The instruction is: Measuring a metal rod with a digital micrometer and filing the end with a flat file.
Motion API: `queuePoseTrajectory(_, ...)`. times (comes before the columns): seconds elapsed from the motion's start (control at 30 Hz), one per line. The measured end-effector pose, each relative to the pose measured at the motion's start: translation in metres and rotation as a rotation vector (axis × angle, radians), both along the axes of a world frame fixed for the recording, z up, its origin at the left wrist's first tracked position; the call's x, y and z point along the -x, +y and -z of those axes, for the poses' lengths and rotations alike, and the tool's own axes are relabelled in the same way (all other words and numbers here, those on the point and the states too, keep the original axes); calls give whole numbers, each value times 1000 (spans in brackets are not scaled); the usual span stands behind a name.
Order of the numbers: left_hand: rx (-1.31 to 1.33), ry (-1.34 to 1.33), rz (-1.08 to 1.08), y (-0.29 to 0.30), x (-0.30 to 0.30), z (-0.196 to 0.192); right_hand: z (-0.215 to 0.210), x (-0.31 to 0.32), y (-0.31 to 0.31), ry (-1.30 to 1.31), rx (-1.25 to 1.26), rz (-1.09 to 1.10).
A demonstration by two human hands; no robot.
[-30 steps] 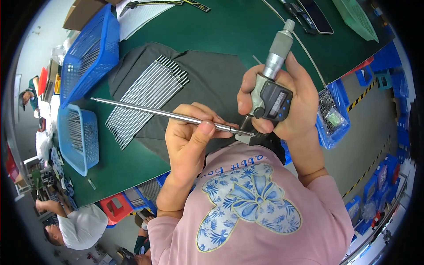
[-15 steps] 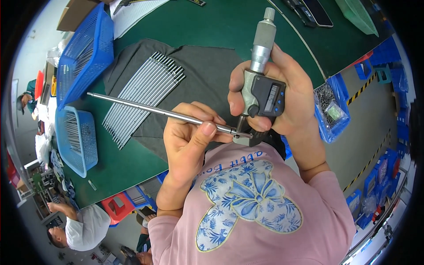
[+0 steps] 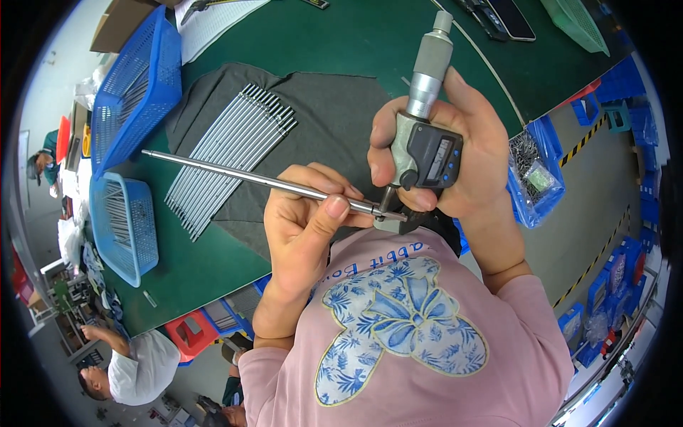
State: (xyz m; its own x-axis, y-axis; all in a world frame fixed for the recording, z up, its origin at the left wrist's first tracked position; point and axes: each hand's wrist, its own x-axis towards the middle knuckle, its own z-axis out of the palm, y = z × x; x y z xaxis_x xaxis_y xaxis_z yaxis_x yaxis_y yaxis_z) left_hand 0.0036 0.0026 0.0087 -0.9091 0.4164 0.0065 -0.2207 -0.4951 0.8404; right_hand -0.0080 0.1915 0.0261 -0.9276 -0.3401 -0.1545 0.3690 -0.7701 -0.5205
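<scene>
Steel rod's far end: the steel rod (image 3: pixel 235 174) starts at the left with a narrow tip, apart from the blue basket (image 3: pixel 151 99) and pointing up-left over the green table (image 3: pixel 341 43).
Rod's long axis: nearly straight, sloping gently down to the right toward the person's body; in view it crosses the row of rods (image 3: pixel 226 162), which slant up-right on the dark cloth (image 3: pixel 331 107).
Left hand: the left hand (image 3: pixel 299 220) has its grip clamped on the rod near its right end, thumb on the near side.
Rod's near end: in front of the shirt, apparently between the micrometer's spindle (image 3: pixel 385 203) and anvil (image 3: pixel 388 225); whether both press on it I cannot tell.
Micrometer: the micrometer (image 3: pixel 430 153) stands thimble up, leaning slightly right, its spindle crossing the rod's axis.
Right hand: the right hand (image 3: pixel 475 146) has its grip closed around the micrometer's frame.
Step at the micrometer: probably gauging the rod's end.
Next move: seems to call for holding the rod square and steady while the display is read.
</scene>
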Motion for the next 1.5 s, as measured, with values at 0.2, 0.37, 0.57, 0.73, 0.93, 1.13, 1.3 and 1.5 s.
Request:
queuePoseTrajectory(0.2, -9, 0, 21, 1, 1, 0, 4, -1, 0, 44, -5, 32)
queuePoseTrajectory(0.37, 20, -4, 1, 1, 0, 0, 9, 1, 2, 115, -32, -5)
queuePoseTrajectory(0.57, 37, -12, -4, 0, 1, 1, 4, -1, 1, 27, 47, -14)
queuePoseTrajectory(0.73, 42, -17, -21, 2, 1, -1, 8, -1, 2, 67, 56, -15)
queuePoseTrajectory(0.93, 33, -15, -7, 2, 0, -2, 7, -2, 2, -3, 55, -2)
queuePoseTrajectory(1.13, 28, -15, -11, 1, -1, -1, 6, -2, 1, 3, 99, -27)
queuePoseTrajectory(1.3, 25, -19, 1, 2, -1, 0, 10, -3, 4, 50, 60, -19)
queuePoseTrajectory(1.5, 26, -7, 12, 2, 0, 1, 10, -3, 3, 69, 20, -6)
